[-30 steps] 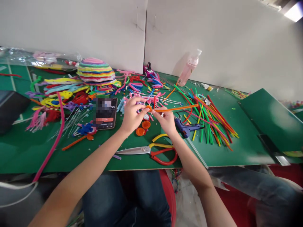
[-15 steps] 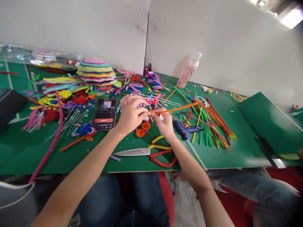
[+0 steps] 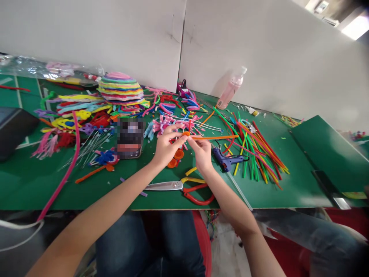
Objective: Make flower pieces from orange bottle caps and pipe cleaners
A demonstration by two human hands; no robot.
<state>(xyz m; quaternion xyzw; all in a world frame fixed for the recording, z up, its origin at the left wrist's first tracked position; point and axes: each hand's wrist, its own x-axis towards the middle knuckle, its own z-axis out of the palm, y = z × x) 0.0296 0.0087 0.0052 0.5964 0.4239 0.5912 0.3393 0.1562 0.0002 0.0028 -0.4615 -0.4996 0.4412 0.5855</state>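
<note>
My left hand (image 3: 166,145) and my right hand (image 3: 201,151) meet above the green table (image 3: 178,196), both pinching one orange pipe cleaner (image 3: 215,137). Its left end is curled into a small coil between my fingertips, and the straight part runs off to the right. Two finished orange coils (image 3: 176,157) lie on the table just under my hands. Scissors (image 3: 184,187) with yellow and red handles lie near the front edge, below my wrists.
A blue glue gun (image 3: 226,159) lies right of my hands, beside a heap of coloured pipe cleaners (image 3: 256,148). A phone (image 3: 129,139) lies to the left. A stack of coloured coiled discs (image 3: 120,87), a pink bottle (image 3: 232,87) and a raised green board (image 3: 328,150) stand around.
The straight part of the orange pipe cleaner has shortened a little as my fingers wound it into the coil. Both hands stayed in the same spot; the camera shifted slightly.
</note>
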